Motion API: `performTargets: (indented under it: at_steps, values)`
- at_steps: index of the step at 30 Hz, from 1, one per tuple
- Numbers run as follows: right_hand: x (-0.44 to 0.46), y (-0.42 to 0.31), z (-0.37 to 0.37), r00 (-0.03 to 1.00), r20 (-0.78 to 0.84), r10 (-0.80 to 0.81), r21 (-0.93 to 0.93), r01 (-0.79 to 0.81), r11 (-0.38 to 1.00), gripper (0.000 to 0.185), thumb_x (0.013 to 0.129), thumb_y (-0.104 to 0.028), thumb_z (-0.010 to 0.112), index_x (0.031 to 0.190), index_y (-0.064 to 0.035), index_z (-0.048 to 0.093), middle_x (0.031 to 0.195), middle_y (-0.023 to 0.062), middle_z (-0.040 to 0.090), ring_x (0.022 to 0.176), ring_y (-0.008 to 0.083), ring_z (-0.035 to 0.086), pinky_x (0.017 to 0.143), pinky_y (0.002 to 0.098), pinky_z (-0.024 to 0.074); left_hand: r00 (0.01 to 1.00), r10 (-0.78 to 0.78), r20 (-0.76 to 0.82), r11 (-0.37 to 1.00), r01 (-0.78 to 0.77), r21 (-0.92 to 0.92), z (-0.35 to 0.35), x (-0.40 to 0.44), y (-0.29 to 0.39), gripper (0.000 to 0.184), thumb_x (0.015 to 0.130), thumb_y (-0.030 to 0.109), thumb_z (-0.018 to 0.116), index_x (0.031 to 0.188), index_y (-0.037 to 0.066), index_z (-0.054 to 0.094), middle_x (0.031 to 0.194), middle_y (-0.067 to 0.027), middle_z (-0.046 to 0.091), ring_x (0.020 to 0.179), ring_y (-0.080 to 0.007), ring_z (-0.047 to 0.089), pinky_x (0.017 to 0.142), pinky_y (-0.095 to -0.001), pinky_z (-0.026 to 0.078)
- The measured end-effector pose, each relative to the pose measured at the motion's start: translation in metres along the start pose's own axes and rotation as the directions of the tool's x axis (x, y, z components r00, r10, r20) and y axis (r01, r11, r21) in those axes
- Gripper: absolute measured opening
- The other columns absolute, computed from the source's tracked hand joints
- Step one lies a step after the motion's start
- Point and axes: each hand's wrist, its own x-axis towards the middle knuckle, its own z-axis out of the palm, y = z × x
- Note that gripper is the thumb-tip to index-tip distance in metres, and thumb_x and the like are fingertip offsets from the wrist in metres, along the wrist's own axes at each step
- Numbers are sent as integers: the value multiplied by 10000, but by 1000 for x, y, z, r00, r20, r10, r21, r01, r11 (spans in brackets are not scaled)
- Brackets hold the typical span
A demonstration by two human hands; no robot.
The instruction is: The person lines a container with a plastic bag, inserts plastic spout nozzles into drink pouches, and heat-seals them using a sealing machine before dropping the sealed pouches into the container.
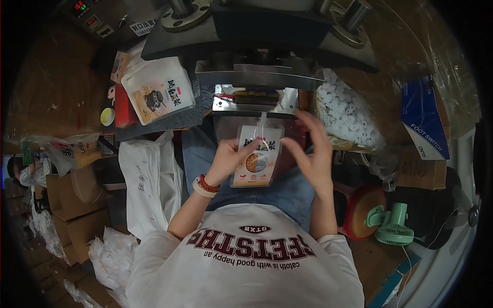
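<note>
The dark machine (pixel 272 25) is spanning the far edge, while the bag of white caps (pixel 346 110) and the stack of printed pouches (pixel 159 92) are flanking an open space over the lap. The right hand (pixel 316 154) is standing open beside the held pouch (pixel 264 172)—thumb and fingers spreading wide, holding nothing. The left hand (pixel 228 156) is pinching the pouch's left side narrowly, thumb lying across its front. The flat, glossy pouch is hanging before the machine—its clear, slim top piece pointing toward the shiny metal plate (pixel 226 104).

Dim light, curved fisheye edges, dark corners.
</note>
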Motion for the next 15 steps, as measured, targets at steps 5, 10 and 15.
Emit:
performTargets:
  at_steps: [5,10,15]
  values:
    - [25,37,-37,974,-191,126,-310,-181,933,237,834,-80,636,1060,-13,612,1038,128,622,933,297,592,831,352,467,993,-117,-7,827,93,-554,-10,42,26,230,893,173,648,935,-52,664,860,-76,684,703,-89,640,611,-227,514]
    - [33,99,-25,981,-61,184,-610,-183,771,296,812,-70,628,1101,-8,613,1019,183,624,904,352,597,802,392,470,992,-122,0,785,97,-611,-14,56,31,240,888,150,648,982,-70,633,919,-108,682,762,-113,656,650,-245,533]
    - [30,81,-27,980,-140,139,-522,-192,831,261,849,-69,614,1102,-11,599,1013,140,592,878,287,588,766,353,484,997,-61,-41,930,42,-364,-28,55,22,306,881,217,661,1020,-55,642,896,-89,691,761,-116,654,667,-246,520]
